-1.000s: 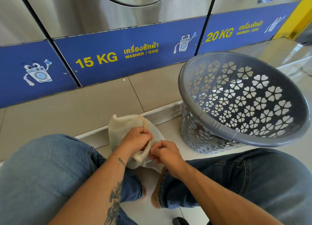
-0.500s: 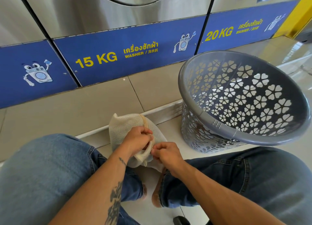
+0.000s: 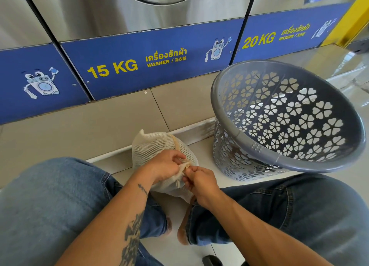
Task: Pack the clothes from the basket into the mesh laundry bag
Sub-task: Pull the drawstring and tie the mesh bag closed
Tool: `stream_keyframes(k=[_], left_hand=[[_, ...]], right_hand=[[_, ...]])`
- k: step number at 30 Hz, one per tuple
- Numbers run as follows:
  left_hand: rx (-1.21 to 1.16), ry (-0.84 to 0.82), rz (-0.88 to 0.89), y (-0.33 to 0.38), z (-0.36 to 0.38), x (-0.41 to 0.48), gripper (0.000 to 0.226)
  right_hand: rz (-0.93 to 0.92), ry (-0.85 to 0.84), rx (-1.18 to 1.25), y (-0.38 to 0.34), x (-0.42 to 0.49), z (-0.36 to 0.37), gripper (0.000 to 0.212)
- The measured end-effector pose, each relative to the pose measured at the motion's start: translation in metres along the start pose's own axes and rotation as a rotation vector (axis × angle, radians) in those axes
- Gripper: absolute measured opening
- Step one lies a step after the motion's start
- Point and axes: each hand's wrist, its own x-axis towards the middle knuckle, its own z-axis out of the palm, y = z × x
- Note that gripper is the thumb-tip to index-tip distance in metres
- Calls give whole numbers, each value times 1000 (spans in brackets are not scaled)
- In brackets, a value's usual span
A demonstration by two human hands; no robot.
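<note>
A cream mesh laundry bag, bulging, lies on the floor between my knees. My left hand grips the bag's gathered mouth from the left. My right hand pinches the drawstring or opening edge right beside it; the two hands nearly touch. The grey plastic basket with flower-shaped cut-outs stands to the right, tilted toward me, and no clothes show inside it.
Steel washers with blue 15 KG and 20 KG panels stand close in front on a tiled plinth. My jeans-clad knees flank the bag. A dark object peeks in at the bottom edge.
My hands have closed in on the bag's mouth, bunching it tighter. The right hand shifted slightly up toward the left. Basket and bag stay in place.
</note>
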Motion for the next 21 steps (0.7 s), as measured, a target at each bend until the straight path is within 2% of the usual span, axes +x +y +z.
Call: stream_keyframes(k=[7, 10, 15, 21], left_hand=[[-46, 47, 11, -2, 1, -3, 47], [-45, 19, 15, -2, 3, -4, 49], [-89, 55, -2, -5, 5, -4, 51], [-105, 94, -40, -4, 6, -1, 34]], right_hand=[[-48, 57, -111, -1, 0, -2, 8], [-62, 77, -215, -2, 1, -3, 10], [-48, 48, -259, -3, -2, -4, 10], [-222, 67, -479, -1, -5, -4, 26]])
